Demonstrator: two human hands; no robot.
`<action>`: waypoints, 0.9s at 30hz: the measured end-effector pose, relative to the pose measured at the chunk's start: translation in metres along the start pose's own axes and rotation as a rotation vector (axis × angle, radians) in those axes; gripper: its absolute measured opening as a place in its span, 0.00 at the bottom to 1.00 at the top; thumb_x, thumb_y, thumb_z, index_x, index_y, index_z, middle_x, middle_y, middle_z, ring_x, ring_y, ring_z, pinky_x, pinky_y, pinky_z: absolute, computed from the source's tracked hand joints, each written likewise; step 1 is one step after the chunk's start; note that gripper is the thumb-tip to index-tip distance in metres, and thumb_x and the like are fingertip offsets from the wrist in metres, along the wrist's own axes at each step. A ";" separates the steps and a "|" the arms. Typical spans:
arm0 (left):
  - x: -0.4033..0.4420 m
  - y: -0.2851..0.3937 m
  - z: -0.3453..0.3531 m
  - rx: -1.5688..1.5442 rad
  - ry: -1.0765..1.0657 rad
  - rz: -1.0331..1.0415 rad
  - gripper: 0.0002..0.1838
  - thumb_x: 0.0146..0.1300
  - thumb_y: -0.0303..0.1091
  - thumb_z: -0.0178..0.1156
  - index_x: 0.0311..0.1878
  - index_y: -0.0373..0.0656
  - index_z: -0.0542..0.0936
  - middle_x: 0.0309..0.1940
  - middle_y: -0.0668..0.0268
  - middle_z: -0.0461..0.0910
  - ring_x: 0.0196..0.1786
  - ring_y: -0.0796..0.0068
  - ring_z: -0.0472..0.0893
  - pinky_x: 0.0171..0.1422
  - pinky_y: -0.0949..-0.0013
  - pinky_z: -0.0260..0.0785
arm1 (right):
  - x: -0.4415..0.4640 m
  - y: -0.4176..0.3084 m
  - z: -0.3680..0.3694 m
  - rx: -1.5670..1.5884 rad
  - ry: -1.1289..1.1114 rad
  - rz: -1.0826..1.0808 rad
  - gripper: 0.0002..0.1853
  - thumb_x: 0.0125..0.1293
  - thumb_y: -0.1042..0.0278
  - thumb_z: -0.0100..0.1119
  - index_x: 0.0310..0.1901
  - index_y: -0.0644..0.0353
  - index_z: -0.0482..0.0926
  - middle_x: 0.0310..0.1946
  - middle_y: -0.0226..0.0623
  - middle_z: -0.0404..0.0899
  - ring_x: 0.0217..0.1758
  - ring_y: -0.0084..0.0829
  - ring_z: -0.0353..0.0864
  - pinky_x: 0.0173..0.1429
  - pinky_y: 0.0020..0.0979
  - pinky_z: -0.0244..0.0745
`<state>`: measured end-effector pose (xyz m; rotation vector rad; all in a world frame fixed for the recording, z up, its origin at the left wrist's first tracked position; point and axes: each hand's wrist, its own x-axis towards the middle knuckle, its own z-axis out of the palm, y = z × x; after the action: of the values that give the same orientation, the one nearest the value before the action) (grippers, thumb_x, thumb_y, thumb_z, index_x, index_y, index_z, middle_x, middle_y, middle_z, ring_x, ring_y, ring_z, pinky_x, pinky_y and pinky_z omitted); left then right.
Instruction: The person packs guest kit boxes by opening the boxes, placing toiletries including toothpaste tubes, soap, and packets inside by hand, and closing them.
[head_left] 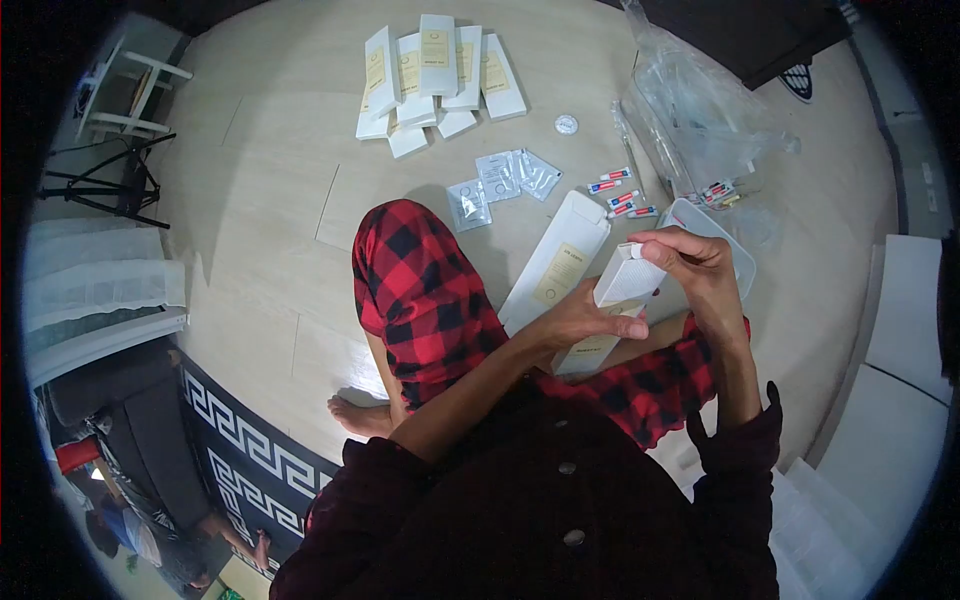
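My left hand (590, 318) is wrapped around the middle of a slim white box (628, 280) with a cream label, held tilted above my lap. At the box's upper end, my right hand (692, 258) pinches the end flap between thumb and fingers. Just left of it, a second white box (565, 262) with a cream label lies on the floor beside my knee. Whether anything is inside the held box is hidden.
A pile of similar white boxes (438, 60) lies ahead. Closer are clear sachets (500, 178), small toothpaste tubes (620, 190), a round white disc (566, 124) and a clear plastic bag (690, 90). Another person's hand (262, 550) rests on a patterned rug (250, 440) at lower left.
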<state>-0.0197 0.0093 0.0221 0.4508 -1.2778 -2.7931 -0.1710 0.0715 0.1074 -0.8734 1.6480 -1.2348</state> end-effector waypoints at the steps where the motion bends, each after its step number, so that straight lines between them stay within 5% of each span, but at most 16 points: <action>1: 0.000 0.002 -0.001 0.027 0.003 -0.020 0.33 0.47 0.40 0.71 0.55 0.40 0.70 0.41 0.67 0.75 0.45 0.74 0.75 0.53 0.69 0.67 | 0.002 -0.001 0.000 -0.008 0.003 0.004 0.09 0.60 0.72 0.60 0.40 0.63 0.83 0.32 0.31 0.83 0.37 0.19 0.76 0.46 0.24 0.70; 5: 0.001 0.005 -0.006 0.108 -0.015 0.012 0.33 0.49 0.45 0.69 0.56 0.41 0.70 0.43 0.66 0.75 0.46 0.74 0.75 0.52 0.69 0.68 | 0.008 -0.002 0.002 -0.002 0.004 0.001 0.08 0.59 0.72 0.61 0.40 0.62 0.83 0.33 0.32 0.83 0.37 0.20 0.77 0.46 0.23 0.70; 8: 0.005 -0.009 -0.010 -0.091 0.034 -0.004 0.36 0.54 0.59 0.61 0.57 0.41 0.69 0.45 0.65 0.74 0.45 0.75 0.76 0.49 0.70 0.70 | 0.013 0.003 0.002 -0.039 -0.004 -0.050 0.08 0.58 0.73 0.63 0.39 0.62 0.84 0.33 0.33 0.83 0.37 0.20 0.77 0.45 0.23 0.69; 10: 0.006 -0.011 -0.013 -0.141 -0.018 -0.075 0.43 0.53 0.73 0.48 0.58 0.41 0.68 0.46 0.64 0.74 0.44 0.74 0.77 0.46 0.69 0.72 | 0.016 0.001 0.000 -0.062 -0.031 -0.036 0.08 0.57 0.73 0.63 0.39 0.62 0.84 0.33 0.33 0.83 0.37 0.20 0.77 0.45 0.23 0.70; 13: 0.004 -0.014 -0.012 -0.150 -0.108 0.008 0.46 0.55 0.76 0.34 0.58 0.41 0.67 0.46 0.62 0.74 0.41 0.72 0.78 0.43 0.69 0.73 | 0.016 0.002 -0.003 -0.088 -0.073 -0.005 0.08 0.57 0.73 0.64 0.38 0.62 0.84 0.33 0.34 0.82 0.36 0.20 0.77 0.43 0.22 0.70; 19: 0.000 -0.022 -0.010 -0.219 -0.054 -0.063 0.44 0.61 0.71 0.21 0.57 0.42 0.67 0.40 0.60 0.76 0.37 0.70 0.79 0.38 0.68 0.74 | 0.010 0.013 0.000 -0.029 -0.095 0.034 0.05 0.56 0.74 0.65 0.35 0.63 0.83 0.29 0.33 0.82 0.34 0.19 0.77 0.42 0.22 0.72; 27: 0.001 -0.035 -0.012 -0.236 -0.062 -0.073 0.39 0.65 0.67 0.24 0.56 0.42 0.68 0.38 0.59 0.76 0.35 0.70 0.79 0.37 0.67 0.74 | -0.001 0.029 0.004 0.040 -0.020 0.040 0.06 0.55 0.75 0.67 0.30 0.65 0.79 0.29 0.35 0.81 0.33 0.19 0.78 0.41 0.23 0.74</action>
<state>-0.0144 0.0237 -0.0120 0.4086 -0.9414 -2.9906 -0.1680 0.0786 0.0787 -0.8220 1.6121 -1.2236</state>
